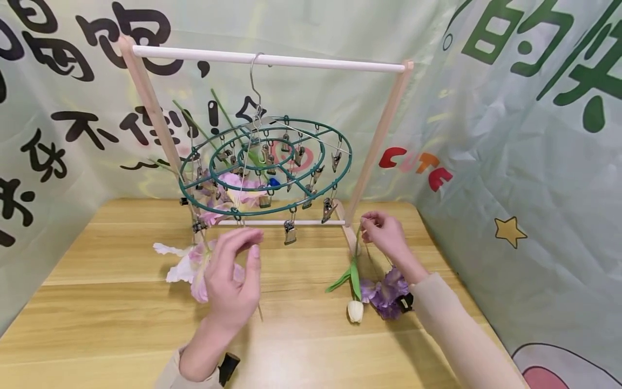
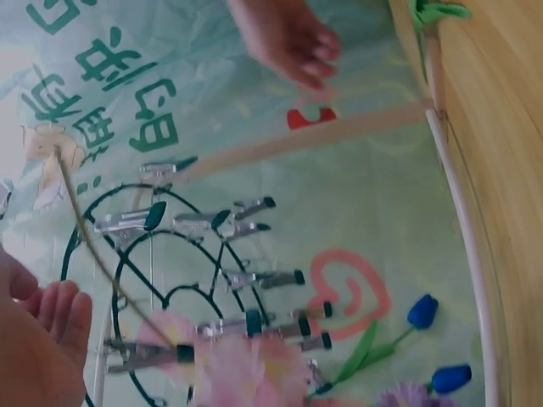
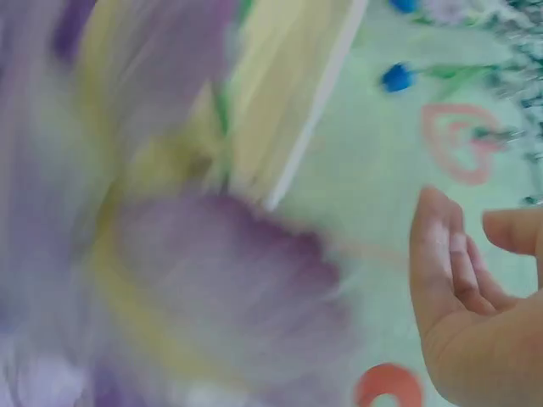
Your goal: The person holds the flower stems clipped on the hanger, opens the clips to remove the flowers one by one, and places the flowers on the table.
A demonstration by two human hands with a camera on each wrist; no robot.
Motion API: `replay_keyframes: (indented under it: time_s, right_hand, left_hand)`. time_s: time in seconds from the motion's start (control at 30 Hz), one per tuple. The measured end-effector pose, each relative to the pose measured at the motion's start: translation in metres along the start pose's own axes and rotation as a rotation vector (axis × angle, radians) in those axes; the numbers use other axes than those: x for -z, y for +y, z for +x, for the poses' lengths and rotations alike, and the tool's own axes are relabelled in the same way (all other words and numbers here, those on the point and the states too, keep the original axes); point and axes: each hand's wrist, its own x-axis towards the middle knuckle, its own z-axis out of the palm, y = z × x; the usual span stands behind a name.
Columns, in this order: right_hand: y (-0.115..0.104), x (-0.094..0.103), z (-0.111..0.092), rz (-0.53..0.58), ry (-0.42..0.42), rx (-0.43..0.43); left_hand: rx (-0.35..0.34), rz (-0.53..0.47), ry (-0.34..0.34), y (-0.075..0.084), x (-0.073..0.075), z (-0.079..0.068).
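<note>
My left hand is raised in front of the hanger, thumb and fingers apart, holding nothing. Close to it, a pink-white flower hangs head down; in the left wrist view a clip grips its brown stem. My right hand is above the table by the stand's right leg, fingers loosely curled. In the right wrist view its thumb and fingertips show a gap with nothing between. Below are a white tulip and a purple flower, which fills much of the right wrist view, blurred.
A green round hanger with several metal clips hangs from the white bar of a wooden stand. More pink flowers and blue tulips hang at its left and back. Printed cloth surrounds the wooden table.
</note>
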Motion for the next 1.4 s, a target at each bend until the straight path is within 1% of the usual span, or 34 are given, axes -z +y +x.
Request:
replay_keyframes:
  time_s: [0.07,0.17,0.23,0.27,0.37,0.47,0.6,0.7,0.8,0.87,0.97,1.03,1.13,1.23,1.4]
  right_hand:
    - [-0.011,-0.003,-0.012,0.056,0.042,0.052]
    - [-0.024,-0.009,-0.031,0.154,0.1,0.128]
    - [-0.03,-0.015,-0.042,0.224,0.134,0.173]
    - [-0.033,-0.019,-0.048,0.258,0.145,0.194]
    - [-0.04,-0.032,-0.067,0.347,0.152,0.26]
    - [-0.043,-0.047,-0.083,0.405,0.102,0.319]
    - [-0.045,-0.068,-0.102,0.395,0.011,0.408]
    - [-0.047,-0.084,-0.112,0.368,-0.051,0.468]
    - [-0.051,-0.099,-0.121,0.35,-0.111,0.506]
    - [-0.054,-0.107,-0.125,0.337,-0.149,0.528]
    - [-0.057,-0.119,-0.128,0.314,-0.191,0.567]
    - [-0.057,-0.125,-0.13,0.311,-0.21,0.578]
    - [-0.057,-0.13,-0.131,0.323,-0.228,0.579]
    - [-0.058,-0.132,-0.133,0.342,-0.229,0.555]
    - [-0.058,-0.131,-0.137,0.346,-0.208,0.543]
  left_hand:
    - [-0.013,0.011,0.061,-0.003,0.007,0.001]
    - [0.019,0.022,0.11,-0.01,0.019,0.002]
    - [0.056,0.025,0.107,-0.015,0.028,0.001]
    - [0.075,0.031,0.09,-0.018,0.033,0.001]
    - [0.099,0.073,-0.004,-0.025,0.047,0.004]
    - [0.095,0.074,-0.14,-0.032,0.058,0.009]
    - [0.09,0.059,-0.327,-0.04,0.069,0.017]
    - [0.068,0.078,-0.432,-0.044,0.075,0.022]
    - [0.034,0.088,-0.493,-0.047,0.078,0.026]
    - [0.006,0.082,-0.513,-0.049,0.077,0.029]
    - [-0.001,0.081,-0.54,-0.052,0.076,0.031]
    - [-0.013,0.085,-0.547,-0.054,0.073,0.031]
    - [-0.015,0.106,-0.549,-0.055,0.069,0.03]
    - [-0.012,0.115,-0.544,-0.055,0.065,0.028]
    - [0.02,0.071,-0.544,-0.054,0.056,0.026]
